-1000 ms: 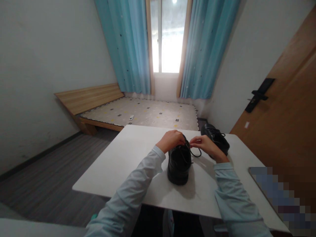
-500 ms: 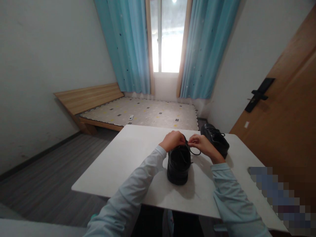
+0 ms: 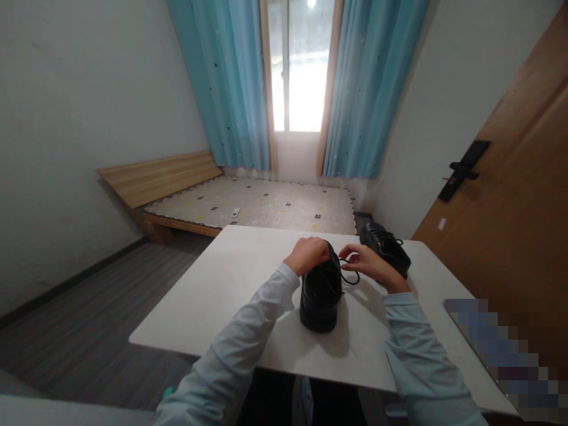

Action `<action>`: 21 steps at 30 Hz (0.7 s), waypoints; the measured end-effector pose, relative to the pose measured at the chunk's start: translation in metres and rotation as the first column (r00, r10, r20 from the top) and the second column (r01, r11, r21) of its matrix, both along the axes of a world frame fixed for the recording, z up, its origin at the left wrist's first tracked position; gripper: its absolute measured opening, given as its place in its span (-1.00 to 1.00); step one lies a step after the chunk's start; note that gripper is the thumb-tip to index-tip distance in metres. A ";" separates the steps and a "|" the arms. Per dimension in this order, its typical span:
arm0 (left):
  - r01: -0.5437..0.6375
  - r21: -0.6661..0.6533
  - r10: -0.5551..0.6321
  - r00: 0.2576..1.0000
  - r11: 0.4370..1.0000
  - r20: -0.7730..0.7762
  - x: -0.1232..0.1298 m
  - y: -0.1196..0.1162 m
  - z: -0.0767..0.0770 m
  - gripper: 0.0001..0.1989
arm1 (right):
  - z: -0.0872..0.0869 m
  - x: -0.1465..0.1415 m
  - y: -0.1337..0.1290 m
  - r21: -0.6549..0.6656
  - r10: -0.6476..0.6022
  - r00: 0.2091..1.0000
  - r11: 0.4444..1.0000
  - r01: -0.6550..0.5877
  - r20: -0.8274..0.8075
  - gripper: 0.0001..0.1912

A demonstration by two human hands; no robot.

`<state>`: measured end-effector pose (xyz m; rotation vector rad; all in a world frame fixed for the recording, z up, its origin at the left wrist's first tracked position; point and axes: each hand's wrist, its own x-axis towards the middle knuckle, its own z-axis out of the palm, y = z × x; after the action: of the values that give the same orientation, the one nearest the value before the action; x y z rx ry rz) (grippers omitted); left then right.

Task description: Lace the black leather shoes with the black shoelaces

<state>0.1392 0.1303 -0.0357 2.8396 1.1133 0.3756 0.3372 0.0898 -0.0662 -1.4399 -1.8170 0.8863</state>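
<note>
A black lace-up shoe [image 3: 320, 296] stands on the white table with its heel towards me. My left hand [image 3: 310, 253] is over the shoe's far left side, fingers curled in at the lacing; its fingertips are partly hidden. Just right of the lacing, my right hand [image 3: 361, 262] has thumb and fingers closed at the black shoelace [image 3: 355, 281], which hangs in a loop beneath them. A second black shoe [image 3: 385, 245], its laces on top, rests behind my right hand near the table's far right.
The white table [image 3: 199, 296] reaches from my lap to the bed [image 3: 275, 201], where a small white remote [image 3: 235, 212] lies. A pixelated flat object [image 3: 492, 349] is at the right table edge. Beyond it is a wooden door [image 3: 501, 236] with a black handle.
My right hand has shifted slightly right and down, a little farther from my left hand, and the lace loop has dropped lower. My left hand and the shoe have barely moved.
</note>
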 end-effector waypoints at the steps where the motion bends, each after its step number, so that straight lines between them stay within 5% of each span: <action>1: 0.002 0.004 -0.002 1.000 1.000 -0.012 -0.002 0.000 0.002 -0.85 | 0.000 0.000 0.000 -0.011 0.000 1.000 1.000 0.001 0.028 -0.73; 6: 0.002 -0.032 -0.002 1.000 0.999 0.025 -0.019 0.005 0.013 -0.85 | 0.004 0.002 -0.002 -0.025 0.054 0.998 0.998 -0.053 0.015 -0.72; 14: 0.109 -0.199 0.001 0.876 0.974 0.482 -0.018 0.013 -0.001 -0.86 | 0.010 -0.003 -0.002 0.058 0.067 0.992 0.996 -0.061 -0.108 -0.69; 21: 0.454 -0.405 -0.053 0.714 0.794 0.698 -0.007 0.010 -0.019 -0.81 | 0.006 -0.001 -0.002 0.094 -0.048 0.998 0.994 0.052 -0.050 -0.71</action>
<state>0.1321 0.1399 -0.0544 2.0190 0.5183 0.7980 0.3357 0.0881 -0.0597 -1.3873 -1.7568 0.7912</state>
